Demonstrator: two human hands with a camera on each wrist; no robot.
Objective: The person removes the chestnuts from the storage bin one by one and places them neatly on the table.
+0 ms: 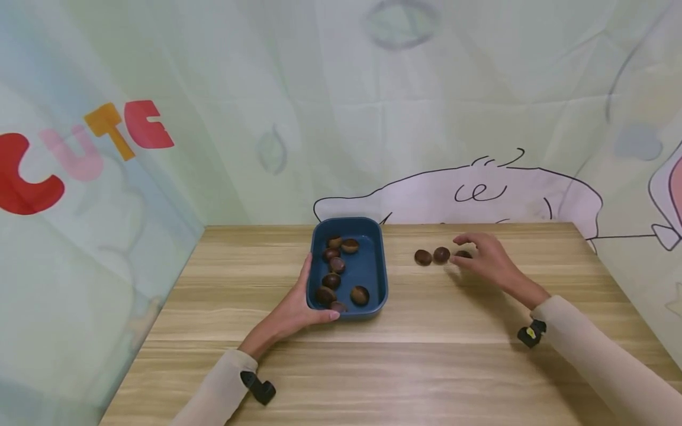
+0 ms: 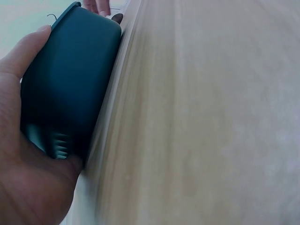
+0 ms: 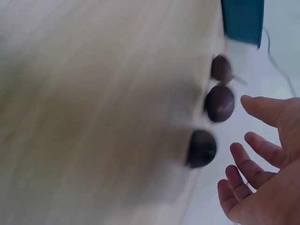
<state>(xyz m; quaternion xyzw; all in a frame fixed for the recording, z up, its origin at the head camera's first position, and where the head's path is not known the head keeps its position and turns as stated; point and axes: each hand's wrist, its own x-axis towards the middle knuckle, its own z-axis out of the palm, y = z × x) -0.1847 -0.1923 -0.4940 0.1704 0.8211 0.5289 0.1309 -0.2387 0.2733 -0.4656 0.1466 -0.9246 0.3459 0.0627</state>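
A dark blue rectangular box (image 1: 373, 278) stands on the table with several brown chestnuts (image 1: 331, 281) inside, most along its left side. My left hand (image 1: 293, 307) grips the box at its near left corner, thumb along the near wall and fingers against the left wall. In the left wrist view the same hand (image 2: 28, 159) spans the box's outer wall (image 2: 70, 70). Right of the box, three chestnuts (image 1: 441, 255) lie in a row. Over the rightmost one hovers my right hand (image 1: 490, 260), its fingers spread and apart from the chestnuts (image 3: 201, 149) in the right wrist view.
The wooden table (image 1: 415, 373) ends at a back edge just behind the box and chestnuts. Beyond it hangs a pale printed curtain (image 1: 330, 118) with coloured letters at the left.
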